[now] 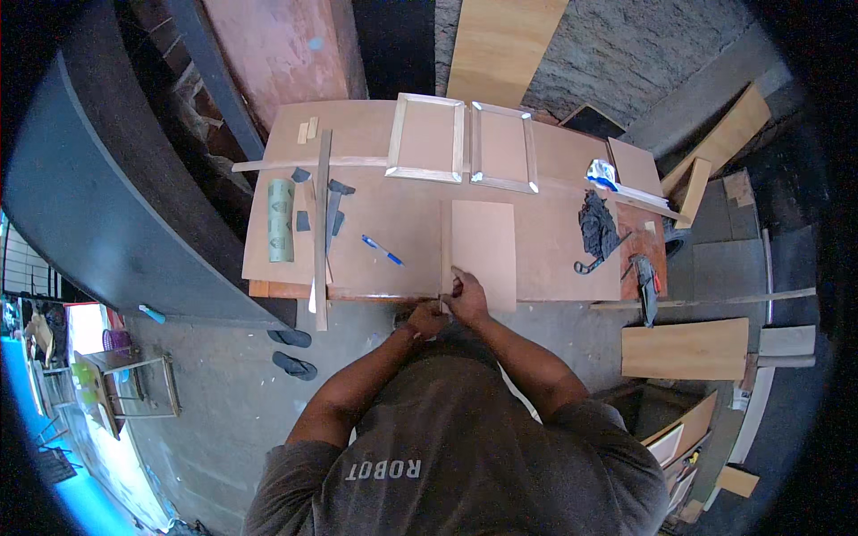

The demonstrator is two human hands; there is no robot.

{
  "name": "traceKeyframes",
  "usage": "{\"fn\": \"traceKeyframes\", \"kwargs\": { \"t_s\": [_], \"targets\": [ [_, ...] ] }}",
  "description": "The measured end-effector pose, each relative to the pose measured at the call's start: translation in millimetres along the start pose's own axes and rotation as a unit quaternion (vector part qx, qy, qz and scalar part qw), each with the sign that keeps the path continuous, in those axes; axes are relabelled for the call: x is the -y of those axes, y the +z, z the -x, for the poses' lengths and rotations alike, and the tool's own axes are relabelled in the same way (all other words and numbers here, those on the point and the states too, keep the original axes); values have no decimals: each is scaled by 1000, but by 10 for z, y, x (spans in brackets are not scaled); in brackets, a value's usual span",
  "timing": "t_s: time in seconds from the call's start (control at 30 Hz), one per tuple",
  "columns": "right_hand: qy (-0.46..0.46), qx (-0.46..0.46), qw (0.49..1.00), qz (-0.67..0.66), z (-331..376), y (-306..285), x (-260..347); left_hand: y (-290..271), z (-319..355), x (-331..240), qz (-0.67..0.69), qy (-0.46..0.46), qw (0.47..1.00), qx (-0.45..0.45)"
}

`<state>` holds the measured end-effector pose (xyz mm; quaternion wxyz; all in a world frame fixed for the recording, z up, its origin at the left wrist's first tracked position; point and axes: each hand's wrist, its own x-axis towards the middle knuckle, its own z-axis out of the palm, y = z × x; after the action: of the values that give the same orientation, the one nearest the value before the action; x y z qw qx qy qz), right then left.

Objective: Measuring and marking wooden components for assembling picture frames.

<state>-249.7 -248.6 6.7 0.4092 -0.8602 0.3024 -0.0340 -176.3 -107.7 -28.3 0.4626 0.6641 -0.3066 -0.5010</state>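
Note:
A flat rectangular brown board (pixel 487 250) lies at the near edge of the table, with a thin wooden strip (pixel 446 234) along its left side. My right hand (pixel 466 300) is closed round the strip's near end, its thumb and fingers bent against the wood at the board's lower left corner. Just left of it and touching, my left hand (pixel 428 320) is curled below the strip's end, at the table edge. What its fingers grip is hidden. A blue pen (pixel 382 250) lies to the left of the strip.
Two wooden frames (pixel 426 176) lie at the table's back. On the left are a green roll (pixel 281 220), dark sandpaper-like pieces (pixel 334 214) and a long wooden strip (pixel 322 232). A dark crumpled cloth (pixel 597 223) and a dark tool (pixel 644 288) lie right. Sandals (pixel 294 365) are on the floor.

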Motion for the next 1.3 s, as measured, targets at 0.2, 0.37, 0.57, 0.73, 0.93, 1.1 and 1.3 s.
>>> {"fn": "traceKeyframes", "kwargs": {
  "t_s": [0.2,0.37,0.57,0.73,0.93,1.1,1.3],
  "targets": [
    [-14,-19,1000,-18,-17,49,-135,-72,110,-454,0,-66,998,21],
    [1,-7,999,-41,-24,81,-115,48,-137,286,-9,79,997,-12],
    [7,-33,996,-85,6,46,-133,76,-375,993,-193,83,977,-35],
    [50,-1,992,-119,48,2,-186,58,-282,775,-226,217,949,-48],
    [17,-4,997,-77,-3,78,-247,102,-264,579,126,-60,990,-32],
    [18,-4,997,-76,-2,80,-191,-34,-265,656,-69,49,996,-29],
    [5,-8,999,-50,16,58,-210,36,-257,648,53,-44,997,-41]
  ]
}}
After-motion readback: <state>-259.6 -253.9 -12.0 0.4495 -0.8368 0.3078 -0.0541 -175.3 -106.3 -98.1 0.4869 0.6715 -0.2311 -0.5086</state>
